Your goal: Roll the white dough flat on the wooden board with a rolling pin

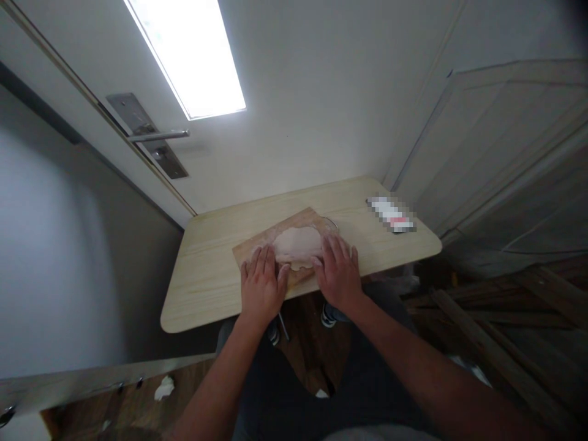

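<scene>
A pale, flattened lump of dough [298, 243] lies on a brown wooden board [257, 245] near the front edge of a light wooden table [206, 269]. My left hand [261, 286] lies flat on the board, fingers against the left edge of the dough. On the right side of the dough my right hand [337, 272] presses down, fingers spread over its edge. Neither hand grips anything.
A small blurred white and red packet [391, 214] lies at the table's far right. A white door with a metal lever handle [154, 136] stands behind the table. Wooden planks [505, 318] lie on the floor to the right. My legs and shoes show under the table.
</scene>
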A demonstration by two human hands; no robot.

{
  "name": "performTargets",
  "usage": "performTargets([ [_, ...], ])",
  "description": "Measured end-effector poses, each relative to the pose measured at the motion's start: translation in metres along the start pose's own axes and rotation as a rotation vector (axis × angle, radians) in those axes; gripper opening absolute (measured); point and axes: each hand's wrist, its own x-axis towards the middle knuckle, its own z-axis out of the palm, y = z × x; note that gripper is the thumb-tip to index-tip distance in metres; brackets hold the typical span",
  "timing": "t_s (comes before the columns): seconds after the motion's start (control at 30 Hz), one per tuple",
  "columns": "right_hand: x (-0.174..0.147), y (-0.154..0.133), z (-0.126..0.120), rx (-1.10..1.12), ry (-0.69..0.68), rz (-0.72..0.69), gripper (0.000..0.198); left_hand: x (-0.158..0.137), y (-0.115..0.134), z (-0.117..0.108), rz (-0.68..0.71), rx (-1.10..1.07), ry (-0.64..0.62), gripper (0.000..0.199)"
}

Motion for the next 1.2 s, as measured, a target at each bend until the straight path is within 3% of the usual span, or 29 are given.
performTargets([
  [0.27,0.001,0.0,0.003,0.009,0.003,0.014,0.061,0.006,0.001,-0.003,-0.008,-0.011,-0.014,0.06],
  [0.53,0.027,0.001,0.009,0.022,0.015,0.041,0.055,0.042,0.001,-0.009,0.011,-0.023,-0.087,0.052],
  [0.83,0.027,0.012,0.013,0.144,0.001,0.042,0.048,0.085,0.012,-0.013,0.016,0.008,-0.071,0.043],
  [1.0,0.04,0.005,0.004,0.099,0.002,0.075,0.048,0.083,0.018,-0.003,0.066,0.031,-0.156,0.048],
  [1.2,0.078,-0.006,0.001,0.002,-0.088,0.104,0.058,0.075,0.015,0.002,0.104,0.063,-0.123,0.054],
])
